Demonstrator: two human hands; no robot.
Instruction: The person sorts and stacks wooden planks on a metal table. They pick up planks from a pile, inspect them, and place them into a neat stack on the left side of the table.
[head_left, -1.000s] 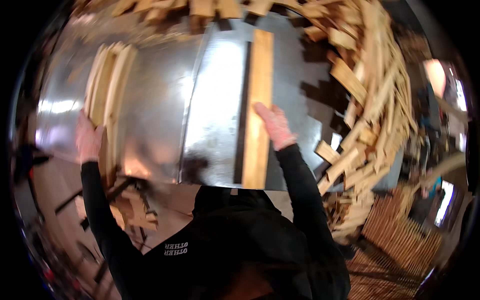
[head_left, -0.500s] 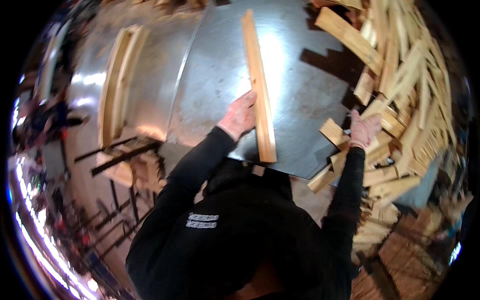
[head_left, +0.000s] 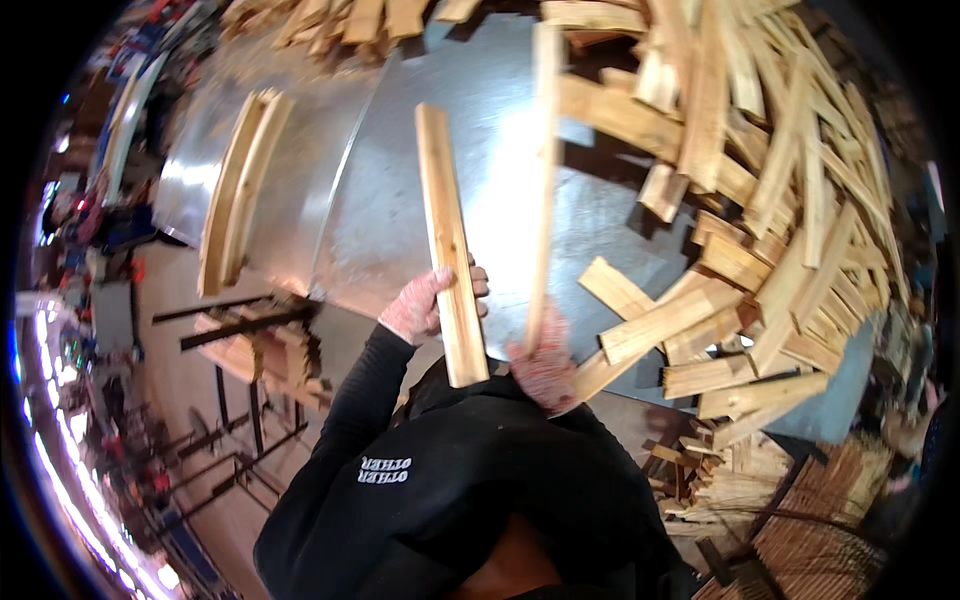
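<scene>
A wooden board (head_left: 446,230), long and narrow, stands out lengthwise from my body over the metal table. My gloved left hand (head_left: 418,305) is closed around it near its close end, thumb on top and fingertips showing past the right edge. To the right, my gloved right hand (head_left: 545,368) grips the near end of a second wooden board (head_left: 545,180), seen nearly edge-on. The two boards are apart, with bright glare on the table between them. Both gloves are pinkish and mottled, and both sleeves are black.
A large heap of wooden boards (head_left: 780,190) covers the table's right side, some pieces reaching close to my right hand. Two boards (head_left: 240,190) lie side by side on the left of the metal table (head_left: 370,200). More wood lies along the far edge. Dark metal bars (head_left: 240,320) jut out at the left.
My right hand has come from the heap to the middle with a second board. My left hand and its board have shifted left and nearer to me.
</scene>
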